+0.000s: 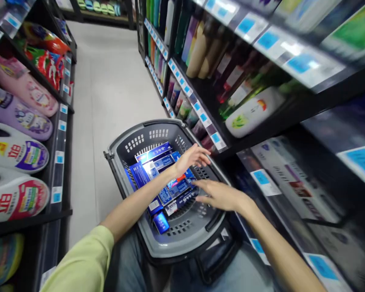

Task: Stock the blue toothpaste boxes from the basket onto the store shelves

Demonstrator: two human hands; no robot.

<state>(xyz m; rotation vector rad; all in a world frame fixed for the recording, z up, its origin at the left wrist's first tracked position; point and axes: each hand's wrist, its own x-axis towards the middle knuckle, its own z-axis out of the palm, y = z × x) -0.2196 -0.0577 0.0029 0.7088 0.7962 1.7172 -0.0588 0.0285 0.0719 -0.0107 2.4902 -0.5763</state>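
Note:
A grey shopping basket (182, 245) stands in front of my legs, with several blue cartons (178, 190) inside that look like toothpaste boxes. They lie side by side, some crosswise, mostly toward the left of the basket. A smaller blue box (161, 223) rests at the near left corner. Above the cartons, my left hand (192, 160) reaches across with its fingers stretched toward the right rim, holding nothing. My right hand (217, 195) hovers over the basket's right side, fingers apart and empty. Whether its fingertips touch a carton I cannot tell.
Shelves line both sides of a narrow aisle with a pale floor (109, 77). Detergent bottles (15, 150) lie on the left shelf. On the right, a white bottle (252, 115) lies near the shelf edge, close to the basket. Lower right are blurred boxed goods (295, 174).

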